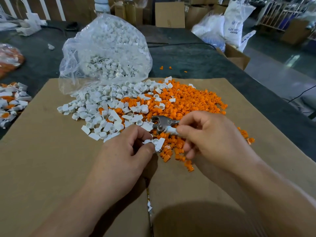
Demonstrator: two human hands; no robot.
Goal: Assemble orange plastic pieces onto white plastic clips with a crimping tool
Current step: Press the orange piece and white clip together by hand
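— Judging from the two hands, which step is in hand?

— The loading of a clip, I think. The left hand [130, 147] pinches a small white plastic clip [156, 143] with a round cup between the thumb and the curled fingers, just above the near end of the heap of small orange plastic pieces [186, 101]. The fingers of the right hand [210, 134] are curled round the handles of the metal crimping tool [161, 123]. Its head points left, toward the heap of loose white clips [106, 110]. Clip and tool head are near, but apart.

— Does the clip carry an orange piece?

— The thumb hides part of it, so I cannot tell. I see no orange in the cup, so I judge one must be taken next.

— What does this ask for?

— A spare finger must pick one orange piece and seat it in the cup. Then the jaws go round both. How wide the jaws stand, I cannot tell.

— And the room for moving?

— The flat brown cardboard sheet [51, 151] is bare toward the person and to the left. In front, both heaps lie close, and a wide sweep would likely scatter them. The clear plastic bag of white clips [106, 48] stands just behind the white heap. On the right, orange pieces lie near the cardboard's edge, and the edge of the dark table [196, 60] follows beyond it.
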